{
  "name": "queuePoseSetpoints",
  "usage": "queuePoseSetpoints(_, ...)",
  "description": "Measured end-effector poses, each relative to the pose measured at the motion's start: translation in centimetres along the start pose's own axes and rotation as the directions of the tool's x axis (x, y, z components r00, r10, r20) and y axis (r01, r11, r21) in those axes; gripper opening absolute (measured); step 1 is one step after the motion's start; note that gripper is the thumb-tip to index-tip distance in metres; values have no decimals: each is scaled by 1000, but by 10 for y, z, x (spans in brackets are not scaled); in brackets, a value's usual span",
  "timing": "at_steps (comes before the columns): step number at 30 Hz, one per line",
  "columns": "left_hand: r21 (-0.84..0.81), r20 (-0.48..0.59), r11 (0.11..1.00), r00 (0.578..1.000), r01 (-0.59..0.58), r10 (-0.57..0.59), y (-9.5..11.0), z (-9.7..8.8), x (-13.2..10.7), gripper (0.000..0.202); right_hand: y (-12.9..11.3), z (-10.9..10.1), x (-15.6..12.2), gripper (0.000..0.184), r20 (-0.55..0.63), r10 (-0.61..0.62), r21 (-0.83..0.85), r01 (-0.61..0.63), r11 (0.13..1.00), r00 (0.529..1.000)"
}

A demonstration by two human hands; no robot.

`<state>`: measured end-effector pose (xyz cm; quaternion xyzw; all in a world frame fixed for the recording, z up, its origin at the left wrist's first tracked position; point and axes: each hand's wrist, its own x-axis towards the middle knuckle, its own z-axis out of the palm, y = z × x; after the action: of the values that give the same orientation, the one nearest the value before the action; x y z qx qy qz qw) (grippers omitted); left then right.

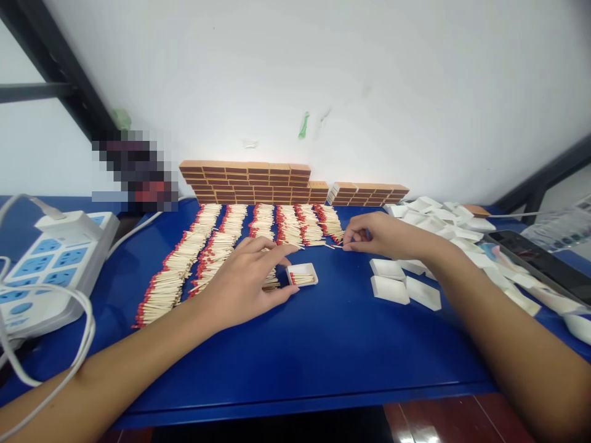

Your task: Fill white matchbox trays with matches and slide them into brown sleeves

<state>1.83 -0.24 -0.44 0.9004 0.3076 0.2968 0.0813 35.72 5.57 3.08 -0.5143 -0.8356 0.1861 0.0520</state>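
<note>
My left hand [253, 277] is open beside a small white matchbox tray [302, 280], thumb and index finger spread at its left end. Whether the thumb touches the tray I cannot tell. A few red-headed matches [302, 278] lie in the tray. My right hand [376, 235] is closed in a pinch at the ends of loose matches [333, 246], near the rightmost row of matches [329, 221]. Several long rows of matches [170, 277] spread over the blue table [323, 351], partly hidden by my left hand.
Stacked matchboxes [249, 178] line the wall, with a lower stack [369, 194] to their right. White trays [392, 289] lie right of centre, and a heap of trays [434, 215] lies behind my right arm. A phone [545, 258] is far right; a power strip [50, 271] with cables is left.
</note>
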Motion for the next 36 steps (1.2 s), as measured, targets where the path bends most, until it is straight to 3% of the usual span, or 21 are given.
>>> queuePoseSetpoints(7,13,9,1000,1000,-1,1,-1,-1,-1,54,5,-1,-3,26,77,62,-14,-61,998,995)
queuePoseSetpoints(15,1,13,1000,1000,7,-7,0,-1,-1,57,6,-3,0,37,2,67,-23,-67,998,998)
queuePoseSetpoints(23,3,19,1000,1000,15,-15,0,-2,0,55,9,0,1,34,25,61,-30,-61,998,998)
queuePoseSetpoints(27,15,15,1000,1000,11,-12,0,-1,-1,54,-9,0,-3,31,11,21,-36,-21,999,1000)
queuePoseSetpoints(31,21,8,1000,1000,3,-3,0,-1,-1,54,-43,6,-8,26,-65,-116,-1,116,993,991)
queuePoseSetpoints(36,17,19,1000,1000,10,-10,2,-1,0,59,-76,24,-11,21,-67,-248,83,253,964,967)
